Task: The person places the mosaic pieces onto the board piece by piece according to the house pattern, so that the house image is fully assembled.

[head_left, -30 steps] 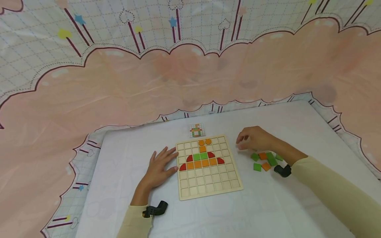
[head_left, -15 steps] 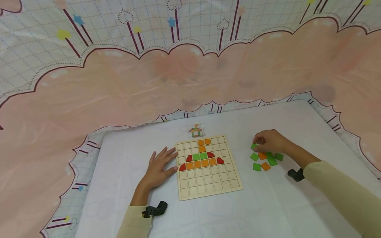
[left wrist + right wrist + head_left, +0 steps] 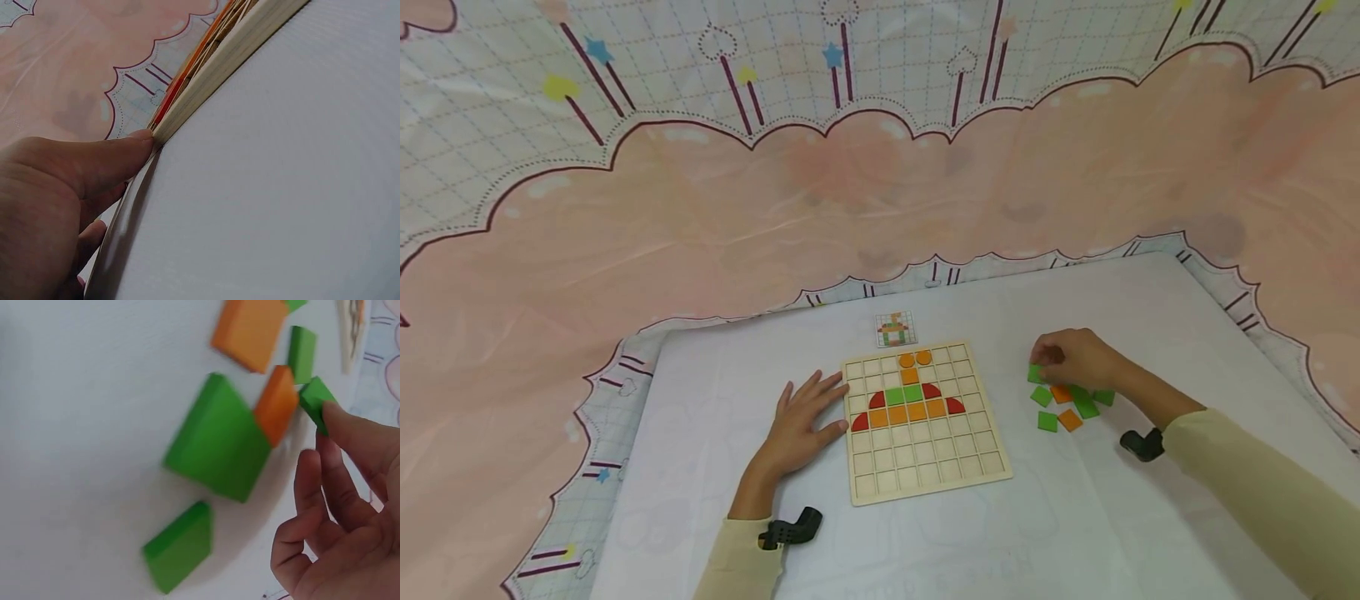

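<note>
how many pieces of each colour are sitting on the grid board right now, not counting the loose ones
Red pieces: 4
Green pieces: 2
Orange pieces: 7
Total on the grid board: 13

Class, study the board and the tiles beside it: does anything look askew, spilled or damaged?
Nothing stands out as spilled or damaged. The coloured pieces on the wooden board appear to sit within its grid. The loose tiles to its right lie at mixed angles, but seem simply unsorted rather than odd.
</note>
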Tool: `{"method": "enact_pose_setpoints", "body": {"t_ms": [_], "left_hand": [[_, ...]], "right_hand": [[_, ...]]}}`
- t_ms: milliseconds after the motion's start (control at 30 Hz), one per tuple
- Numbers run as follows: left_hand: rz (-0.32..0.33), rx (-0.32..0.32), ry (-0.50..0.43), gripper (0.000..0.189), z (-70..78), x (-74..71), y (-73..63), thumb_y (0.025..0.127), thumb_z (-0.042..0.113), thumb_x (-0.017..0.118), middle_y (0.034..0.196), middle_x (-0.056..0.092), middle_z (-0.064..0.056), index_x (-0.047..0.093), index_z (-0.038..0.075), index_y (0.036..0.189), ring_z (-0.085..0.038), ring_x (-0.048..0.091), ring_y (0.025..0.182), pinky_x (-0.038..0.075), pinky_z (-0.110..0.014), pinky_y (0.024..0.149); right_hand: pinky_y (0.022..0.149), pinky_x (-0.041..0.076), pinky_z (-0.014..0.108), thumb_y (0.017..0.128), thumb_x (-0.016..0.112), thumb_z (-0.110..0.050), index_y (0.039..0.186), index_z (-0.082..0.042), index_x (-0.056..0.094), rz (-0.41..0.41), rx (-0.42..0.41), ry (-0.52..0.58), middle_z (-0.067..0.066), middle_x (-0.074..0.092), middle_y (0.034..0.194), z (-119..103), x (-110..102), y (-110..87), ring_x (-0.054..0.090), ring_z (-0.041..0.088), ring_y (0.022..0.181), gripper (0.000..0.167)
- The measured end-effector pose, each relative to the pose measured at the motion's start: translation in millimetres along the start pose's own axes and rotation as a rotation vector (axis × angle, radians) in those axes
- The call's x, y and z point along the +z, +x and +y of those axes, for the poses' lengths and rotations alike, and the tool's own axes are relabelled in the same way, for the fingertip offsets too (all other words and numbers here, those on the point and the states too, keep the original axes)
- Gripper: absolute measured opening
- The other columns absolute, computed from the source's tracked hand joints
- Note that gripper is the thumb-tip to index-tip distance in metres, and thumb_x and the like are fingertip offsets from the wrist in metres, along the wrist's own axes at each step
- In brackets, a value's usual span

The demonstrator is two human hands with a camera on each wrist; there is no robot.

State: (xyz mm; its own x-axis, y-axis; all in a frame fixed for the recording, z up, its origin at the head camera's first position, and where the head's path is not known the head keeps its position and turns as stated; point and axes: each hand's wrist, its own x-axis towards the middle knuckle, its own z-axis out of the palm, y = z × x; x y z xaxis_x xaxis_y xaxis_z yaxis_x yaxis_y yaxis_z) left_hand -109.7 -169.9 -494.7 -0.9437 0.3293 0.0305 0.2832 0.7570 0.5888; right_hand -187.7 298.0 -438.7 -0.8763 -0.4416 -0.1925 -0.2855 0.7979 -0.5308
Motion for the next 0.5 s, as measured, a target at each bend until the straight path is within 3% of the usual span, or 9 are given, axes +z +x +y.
{"method": "enact_pose_setpoints", "body": {"t_ms": [233,500], "left_hand": [[0.005,0.007,-0.006,0.059,1.2,-1.0,-0.7,0.092,0.03,0.073,0.163,0.042,-0.002,0.056,0.018,0.148,-0.033,0.021,0.158,-0.002,-0.063,0.126],[0.005,0.013,-0.005,0.059,0.9,-0.8,-0.4,0.093,0.031,0.073,0.163,0.042,-0.002,0.056,0.018,0.148,-0.033,0.021,0.158,-0.002,-0.063,0.126]], "right_hand": [[0.075,0.052,0.028,0.091,0.075,-0.011,0.096,-0.019,0.074,-0.013,-0.042,0.083,-0.003,0.067,0.086,-22,-1,8.0,0.058,0.017,0.084,0.009],[0.077,0.054,0.028,0.091,0.077,-0.015,0.096,-0.021,0.074,-0.117,-0.081,0.202,-0.004,0.067,0.086,-53,18,24.3,0.059,0.018,0.086,0.009]]}}
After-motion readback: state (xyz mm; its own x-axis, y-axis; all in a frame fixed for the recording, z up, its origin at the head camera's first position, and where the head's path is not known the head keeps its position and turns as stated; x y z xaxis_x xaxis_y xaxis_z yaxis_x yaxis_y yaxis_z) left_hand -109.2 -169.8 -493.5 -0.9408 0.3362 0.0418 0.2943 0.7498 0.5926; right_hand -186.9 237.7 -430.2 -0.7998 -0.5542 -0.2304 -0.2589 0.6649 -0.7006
